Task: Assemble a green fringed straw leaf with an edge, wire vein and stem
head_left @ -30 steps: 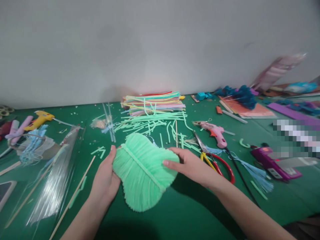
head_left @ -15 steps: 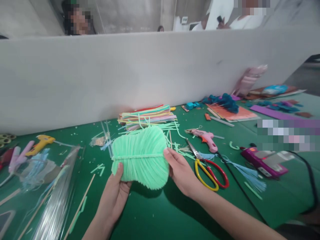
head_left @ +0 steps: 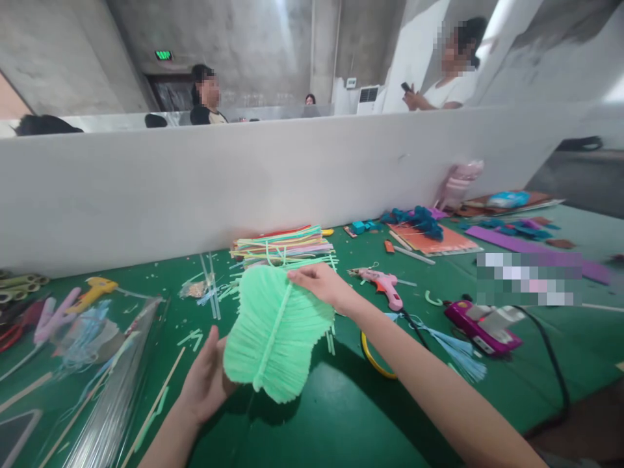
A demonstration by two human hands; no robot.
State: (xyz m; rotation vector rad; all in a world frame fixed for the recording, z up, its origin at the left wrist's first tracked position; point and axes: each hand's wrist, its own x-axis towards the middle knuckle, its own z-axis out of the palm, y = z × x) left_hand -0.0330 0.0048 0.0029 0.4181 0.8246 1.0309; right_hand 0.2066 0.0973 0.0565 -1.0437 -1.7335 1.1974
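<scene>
Looking finished, with its fringe full on both sides of the midrib, the green leaf is lifted above the green table. The right hand pinches its top edge, while the left hand grips its lower edge. Pipe cleaners lie stacked behind, a pink glue gun beside; no writing is legible.

A fuzzy, matt mint-green leaf of ribbed pipe-cleaner strands. At twelve o'clock from it, a stack of fuzzy coloured pipe cleaners. The table wears matt green cloth. At nine o'clock, glossy clear plastic wrap; at two o'clock, a smooth pink plastic glue gun.
</scene>
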